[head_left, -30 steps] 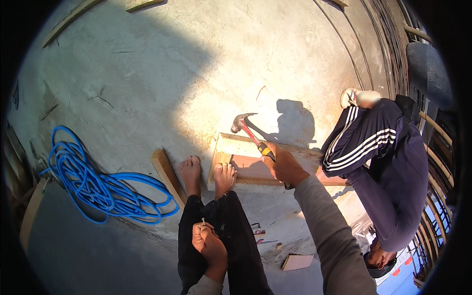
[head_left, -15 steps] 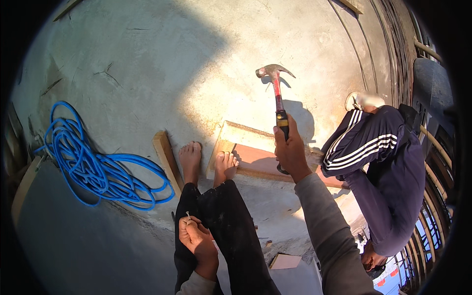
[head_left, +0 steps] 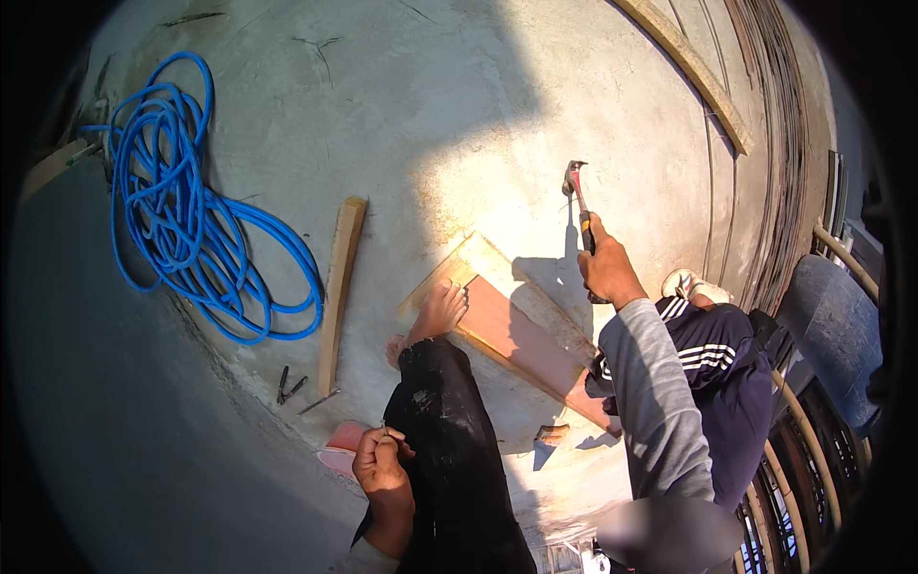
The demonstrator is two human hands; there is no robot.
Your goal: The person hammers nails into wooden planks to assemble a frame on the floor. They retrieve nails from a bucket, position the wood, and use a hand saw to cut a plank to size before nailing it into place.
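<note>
My right hand (head_left: 612, 270) grips a claw hammer (head_left: 577, 184) by its dark handle, held out over the sunlit concrete with the head pointing away. Low in front of me, my left hand (head_left: 384, 478) pinches a nail (head_left: 384, 427) between thumb and fingertips, its upper end sticking up. Beneath and between the hands lies a wooden frame (head_left: 448, 256) with a reddish-brown panel (head_left: 507, 320) in it. My bare foot (head_left: 442, 308) rests on the frame's near left corner. The other foot is mostly hidden behind my leg.
A coiled blue hose (head_left: 182, 220) and a short timber (head_left: 341, 287) lie left. Pliers (head_left: 290, 385) and a pink sandal (head_left: 341, 448) are closer. Another person's striped trousers (head_left: 712, 354) are right, by the frame's end. A long timber (head_left: 693, 72) and thin rods (head_left: 775, 172) lie far right.
My view has shifted. My right hand has turned the hammer, so its head now shows more end-on. One of my feet has drawn back behind my leg. The nail stays in my left hand.
</note>
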